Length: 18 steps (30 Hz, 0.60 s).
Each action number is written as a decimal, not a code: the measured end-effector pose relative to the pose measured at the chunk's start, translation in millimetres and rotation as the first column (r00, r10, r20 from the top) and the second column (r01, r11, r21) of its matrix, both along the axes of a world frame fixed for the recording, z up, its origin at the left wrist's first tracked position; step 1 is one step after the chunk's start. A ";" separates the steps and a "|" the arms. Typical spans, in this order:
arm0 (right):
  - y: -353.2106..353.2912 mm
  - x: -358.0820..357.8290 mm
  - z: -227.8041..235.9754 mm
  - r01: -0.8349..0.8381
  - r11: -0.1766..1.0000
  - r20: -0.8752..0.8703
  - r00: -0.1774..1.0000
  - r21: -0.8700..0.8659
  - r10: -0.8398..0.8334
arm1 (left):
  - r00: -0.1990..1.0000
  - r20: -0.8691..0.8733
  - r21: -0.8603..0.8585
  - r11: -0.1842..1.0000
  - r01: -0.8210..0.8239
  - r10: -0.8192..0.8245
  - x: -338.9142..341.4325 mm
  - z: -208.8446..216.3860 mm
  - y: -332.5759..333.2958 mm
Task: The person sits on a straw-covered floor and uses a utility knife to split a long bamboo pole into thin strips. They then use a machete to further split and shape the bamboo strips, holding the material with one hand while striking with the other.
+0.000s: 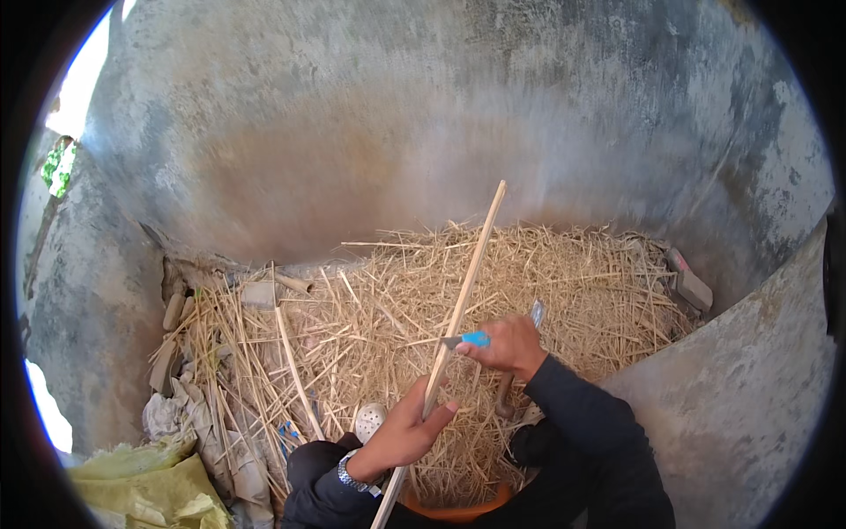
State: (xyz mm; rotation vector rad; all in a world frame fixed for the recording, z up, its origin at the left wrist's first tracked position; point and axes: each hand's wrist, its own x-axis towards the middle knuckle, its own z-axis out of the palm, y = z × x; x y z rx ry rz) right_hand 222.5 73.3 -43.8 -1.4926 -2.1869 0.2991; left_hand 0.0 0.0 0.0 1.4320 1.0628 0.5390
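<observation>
A long, pale split stick [473,264] slants up and away from me, its lower end running past my left wrist. My left hand [410,428] is closed around its lower part, thumb along the side. In my right hand [507,344] is a small knife [474,339] with a blue handle, fingers wrapped around it. The short blade lies across the stick, touching it a little above my left hand. Much of the handle is hidden inside my right fist.
Straw and shavings [564,282] cover the floor up to a concrete wall [397,132]. Loose long strips [291,361] and a yellow sack [159,489] lie left. A grey block [693,289] sits far right. A curved wooden handle [505,397] is below my right hand.
</observation>
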 end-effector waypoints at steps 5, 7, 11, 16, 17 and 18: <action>-11.7 -9.3 -5.7 0.003 1.000 0.027 1.000 0.024 -0.004 | 0.996 0.055 -0.059 0.996 -0.061 0.064 -0.7 1.7 -5.7; -0.7 -4.8 -5.4 0.049 0.997 0.037 0.998 -0.055 -0.047 | 1.000 -0.013 0.131 0.991 -0.023 0.025 -6.4 -3.8 -8.1; 17.9 5.9 -4.3 0.100 0.994 -0.001 0.995 -0.042 -0.100 | 1.000 0.006 -0.077 0.997 -0.004 0.004 -9.1 11.7 -10.1; 18.6 8.1 -4.2 0.108 0.990 0.003 0.994 -0.094 -0.108 | 0.998 -0.055 0.081 0.997 0.003 0.001 -9.4 10.4 -18.1; 26.5 17.5 -2.8 0.202 0.961 0.037 0.979 -0.188 -0.199 | 0.999 -0.044 0.094 0.995 0.016 -0.012 -9.9 8.7 -19.7; 25.2 16.5 -5.5 0.198 0.967 0.110 0.977 -0.161 -0.182 | 0.999 -0.033 0.112 0.994 0.019 -0.015 -11.3 6.8 -20.8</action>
